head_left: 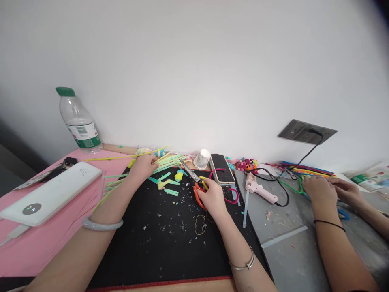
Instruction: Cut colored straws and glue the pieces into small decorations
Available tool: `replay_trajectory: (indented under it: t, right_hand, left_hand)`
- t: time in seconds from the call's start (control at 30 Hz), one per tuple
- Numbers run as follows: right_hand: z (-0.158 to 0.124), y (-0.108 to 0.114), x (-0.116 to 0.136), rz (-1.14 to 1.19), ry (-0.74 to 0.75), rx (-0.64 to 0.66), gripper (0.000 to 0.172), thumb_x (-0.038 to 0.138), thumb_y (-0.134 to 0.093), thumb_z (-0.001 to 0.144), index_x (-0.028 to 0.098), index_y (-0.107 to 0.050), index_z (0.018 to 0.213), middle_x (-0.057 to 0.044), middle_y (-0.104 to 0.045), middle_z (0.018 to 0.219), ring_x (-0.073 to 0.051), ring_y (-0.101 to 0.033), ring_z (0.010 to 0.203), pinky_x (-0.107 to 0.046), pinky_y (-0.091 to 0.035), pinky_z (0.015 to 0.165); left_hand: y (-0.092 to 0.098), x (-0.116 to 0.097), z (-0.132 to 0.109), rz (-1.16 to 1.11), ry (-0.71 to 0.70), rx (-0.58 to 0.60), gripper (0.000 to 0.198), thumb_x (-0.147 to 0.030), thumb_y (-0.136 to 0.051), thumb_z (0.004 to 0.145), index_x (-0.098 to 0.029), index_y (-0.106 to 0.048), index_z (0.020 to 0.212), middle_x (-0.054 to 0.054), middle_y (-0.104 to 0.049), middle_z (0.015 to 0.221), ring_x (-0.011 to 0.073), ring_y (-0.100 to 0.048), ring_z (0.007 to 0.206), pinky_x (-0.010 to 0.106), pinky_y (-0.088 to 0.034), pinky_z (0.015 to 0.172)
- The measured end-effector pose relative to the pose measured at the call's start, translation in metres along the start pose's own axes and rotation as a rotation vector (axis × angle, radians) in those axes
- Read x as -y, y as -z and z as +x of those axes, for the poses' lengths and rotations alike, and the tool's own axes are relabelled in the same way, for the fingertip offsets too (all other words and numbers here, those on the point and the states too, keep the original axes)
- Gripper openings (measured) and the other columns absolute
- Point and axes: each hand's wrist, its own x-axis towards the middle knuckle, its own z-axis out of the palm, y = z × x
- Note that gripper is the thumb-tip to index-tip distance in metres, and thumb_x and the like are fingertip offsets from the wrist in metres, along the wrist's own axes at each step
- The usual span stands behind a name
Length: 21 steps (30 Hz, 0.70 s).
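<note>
My left hand (146, 167) is at the back of the black mat, fingers curled onto a bundle of yellow and mint-green pipe cleaners (173, 160). A long yellow pipe cleaner (115, 157) runs behind this hand. My right hand (213, 198) is closed around scissors (199, 196) with orange handles; their blades point to the back left. Something yellow shows by its fingers. Between my hands lie short cut green pieces (172, 191) and a small yellow-and-blue figure (178, 175). A magenta pipe cleaner (234, 196) curves beside my right hand.
Behind stand a paper cup (201, 160) and a phone (223, 168). A pink glue gun (259, 190) lies right, its cord nearby. Left are a power bank (54, 194) and a bottle (80, 125). Another person's hands (322, 190) handle pipe cleaners at far right. Scraps litter the mat (146, 255).
</note>
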Motion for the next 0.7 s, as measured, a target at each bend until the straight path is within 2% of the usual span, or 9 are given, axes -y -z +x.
replay_trajectory:
  t: [0.1,0.23,0.33,0.43,0.53,0.7]
  right_hand:
    - [0.0,0.001,0.001,-0.001,-0.001,0.013,0.015,0.032,-0.057,0.071,0.019,-0.055,0.066,0.0,-0.056,0.064,-0.013,-0.045,0.058,-0.024,-0.029,0.051]
    - [-0.001,0.001,0.001,-0.009,0.001,0.009,0.013,0.031,-0.056,0.072,0.019,-0.054,0.066,-0.001,-0.058,0.067,-0.014,-0.047,0.06,-0.024,-0.03,0.051]
    - [-0.001,0.0,0.0,-0.008,0.017,-0.014,0.01,0.028,-0.057,0.072,0.019,-0.058,0.071,-0.002,-0.06,0.07,-0.016,-0.051,0.063,-0.024,-0.035,0.054]
    - [0.002,-0.002,-0.005,-0.038,0.051,-0.053,0.009,0.025,-0.058,0.071,0.018,-0.06,0.074,-0.006,-0.062,0.076,-0.019,-0.056,0.071,-0.027,-0.041,0.061]
    - [0.004,-0.003,-0.009,-0.072,0.078,-0.081,0.011,0.022,-0.059,0.07,0.015,-0.063,0.078,-0.01,-0.064,0.083,-0.022,-0.058,0.078,-0.031,-0.045,0.069]
    - [0.004,-0.004,-0.011,-0.065,0.088,-0.108,0.026,0.016,-0.063,0.069,0.011,-0.065,0.094,-0.015,-0.065,0.096,-0.026,-0.059,0.092,-0.036,-0.047,0.083]
  left_hand:
    - [0.003,0.0,-0.002,0.054,-0.011,-0.053,0.023,-0.03,-0.048,0.079,-0.02,-0.068,0.081,0.007,-0.068,0.078,0.0245,-0.06,0.078,0.03,-0.041,0.066]
    - [0.006,0.001,-0.006,0.109,-0.024,-0.191,0.029,-0.03,-0.042,0.085,-0.02,-0.069,0.086,0.008,-0.069,0.078,0.0242,-0.06,0.074,0.03,-0.039,0.062]
    - [0.009,0.001,-0.008,0.109,-0.086,-0.313,0.03,-0.029,-0.041,0.086,-0.018,-0.069,0.087,0.01,-0.07,0.09,0.0257,-0.06,0.083,0.032,-0.042,0.069]
    - [0.011,-0.002,-0.01,0.079,-0.156,-0.425,0.03,-0.027,-0.04,0.087,-0.017,-0.067,0.089,0.01,-0.068,0.094,0.0256,-0.059,0.091,0.034,-0.043,0.078]
    - [0.008,-0.006,-0.014,0.019,-0.212,-0.45,0.029,-0.027,-0.038,0.089,-0.017,-0.065,0.091,0.009,-0.067,0.092,0.0235,-0.059,0.09,0.033,-0.044,0.08]
    - [-0.004,-0.009,-0.022,-0.052,-0.338,-0.403,0.03,-0.028,-0.034,0.092,-0.018,-0.062,0.092,0.008,-0.067,0.095,0.022,-0.06,0.092,0.033,-0.045,0.082]
